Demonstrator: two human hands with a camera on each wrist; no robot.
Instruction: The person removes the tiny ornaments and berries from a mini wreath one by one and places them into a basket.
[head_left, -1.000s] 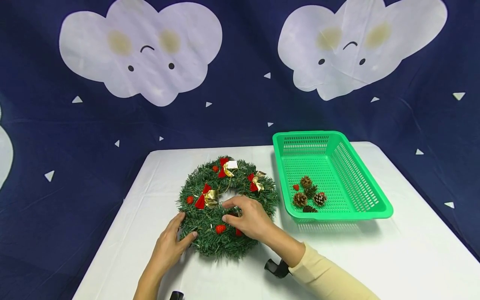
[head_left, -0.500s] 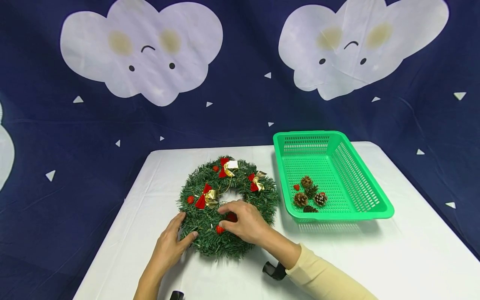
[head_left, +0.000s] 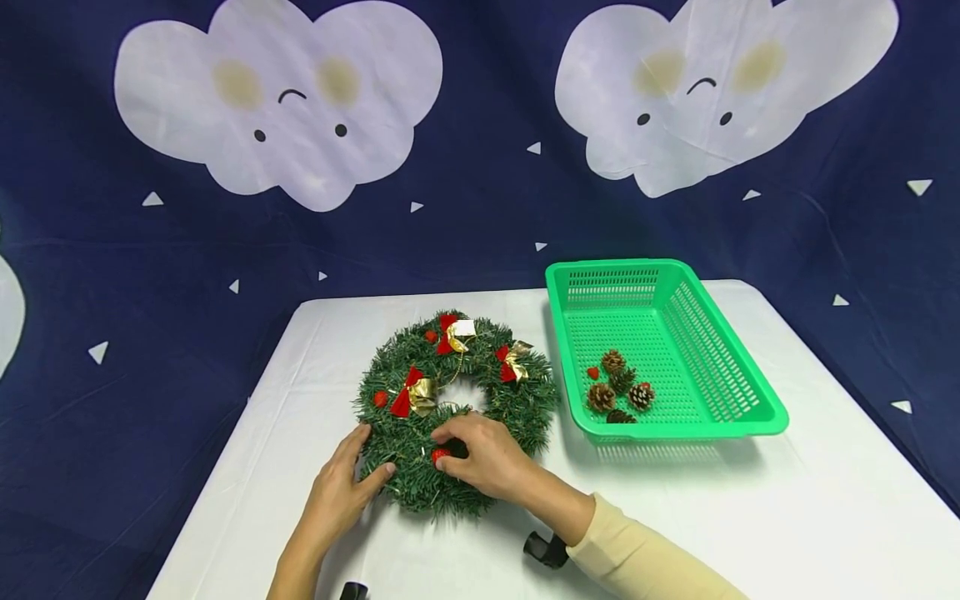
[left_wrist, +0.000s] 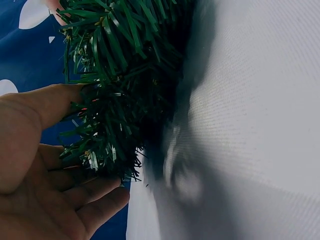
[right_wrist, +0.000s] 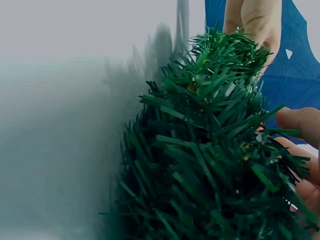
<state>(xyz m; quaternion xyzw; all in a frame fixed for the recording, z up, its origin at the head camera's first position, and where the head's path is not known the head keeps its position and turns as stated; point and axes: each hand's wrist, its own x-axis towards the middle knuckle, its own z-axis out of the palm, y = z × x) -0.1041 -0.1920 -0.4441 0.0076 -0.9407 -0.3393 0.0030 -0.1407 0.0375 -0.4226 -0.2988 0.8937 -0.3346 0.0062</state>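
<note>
A round green tinsel wreath [head_left: 405, 432] lies flat, facing up; spread left hand [head_left: 341, 487] touches its left edge; right hand [head_left: 487, 455] meets its near-side red strawberry ornament [head_left: 439, 455], pinch unclear.

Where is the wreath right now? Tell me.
In the head view, the wreath lies on the white table, left of the green basket, with the left hand at the wreath's near left edge.

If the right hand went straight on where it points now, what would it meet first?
Most likely the red strawberry ornament on the Christmas wreath, which shows just before the right hand; whether they already touch is unclear.
</note>
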